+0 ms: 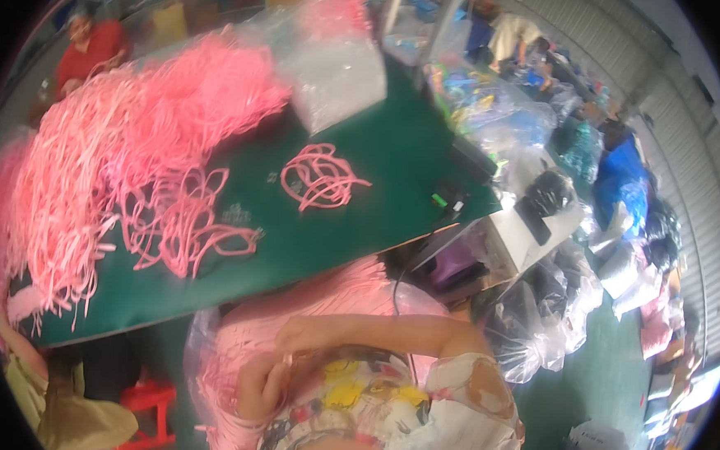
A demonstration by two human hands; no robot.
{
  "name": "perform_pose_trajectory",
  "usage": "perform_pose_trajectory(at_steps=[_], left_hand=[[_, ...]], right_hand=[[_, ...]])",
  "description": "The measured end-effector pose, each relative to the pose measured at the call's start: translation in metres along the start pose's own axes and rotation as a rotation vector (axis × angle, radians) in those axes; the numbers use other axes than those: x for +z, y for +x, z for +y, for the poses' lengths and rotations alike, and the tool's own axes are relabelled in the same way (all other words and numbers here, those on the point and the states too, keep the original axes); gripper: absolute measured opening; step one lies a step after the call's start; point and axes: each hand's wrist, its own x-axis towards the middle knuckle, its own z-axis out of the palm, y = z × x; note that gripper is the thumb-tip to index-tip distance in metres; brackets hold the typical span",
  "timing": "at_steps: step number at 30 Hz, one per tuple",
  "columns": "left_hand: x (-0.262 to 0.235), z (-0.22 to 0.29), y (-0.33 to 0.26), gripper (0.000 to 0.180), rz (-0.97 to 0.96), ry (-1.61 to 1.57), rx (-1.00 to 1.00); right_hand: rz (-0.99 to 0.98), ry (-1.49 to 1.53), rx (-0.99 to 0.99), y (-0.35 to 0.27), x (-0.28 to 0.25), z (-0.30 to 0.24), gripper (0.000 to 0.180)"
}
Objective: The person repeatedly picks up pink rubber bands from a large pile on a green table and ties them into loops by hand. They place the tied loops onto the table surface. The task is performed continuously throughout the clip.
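My left hand (pixel 260 385) is curled closed in front of my body. Just above it, my right hand (pixel 304 335) is closed too, its fingertips close to the left hand's. A small pale bit shows between the hands, too small to name. Below and around them lies a large mass of pink strips (pixel 331 293) in a clear plastic bag (pixel 201 343). On the green table (pixel 308 259) ahead rest a loose coil of pink cord (pixel 322 178) and a looser tangle of pink cords (pixel 180 230).
A big heap of pink cords (pixel 74 183) covers the table's left side, with a clear bag (pixel 339 88) behind. At right stand a white box (pixel 511 242) and plastic bags (pixel 548 319). A red stool (pixel 149 417) and a co-worker's arm (pixel 24 349) are at lower left.
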Motion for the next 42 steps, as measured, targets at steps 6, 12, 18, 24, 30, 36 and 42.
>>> perform_pose_trajectory(at_steps=[6, 12, 18, 24, 30, 36, 42], left_hand=[[-0.012, -0.003, 0.010, 0.024, -0.059, -0.724, -0.592], [-0.007, -0.021, -0.003, 0.021, 0.019, -1.303, -0.792], [0.001, -0.033, -0.003, 0.020, 0.022, -1.376, -0.720], [-0.005, -0.024, 0.002, 0.016, 0.222, -0.835, -0.485], [-0.031, -0.011, -0.026, 0.018, 0.372, -0.887, -0.377], [-0.024, -0.026, -0.062, 0.029, -0.100, -1.241, -0.762], [0.043, -0.079, -0.056, 0.039, 0.019, -2.019, -0.754]], right_hand=[[0.027, -0.081, -0.002, -0.007, -0.006, -0.021, 0.016], [0.275, -0.821, -0.530, 0.004, 0.010, -0.020, 0.010], [0.351, -0.977, -0.594, 0.004, 0.012, -0.013, 0.011], [0.150, -0.408, -0.131, 0.000, 0.003, -0.040, 0.017], [0.316, -0.070, -0.233, -0.010, -0.017, -0.066, 0.019], [0.294, 0.179, -0.608, -0.015, -0.006, -0.101, 0.023], [0.350, 0.315, -0.676, -0.022, 0.030, -0.126, 0.022]])
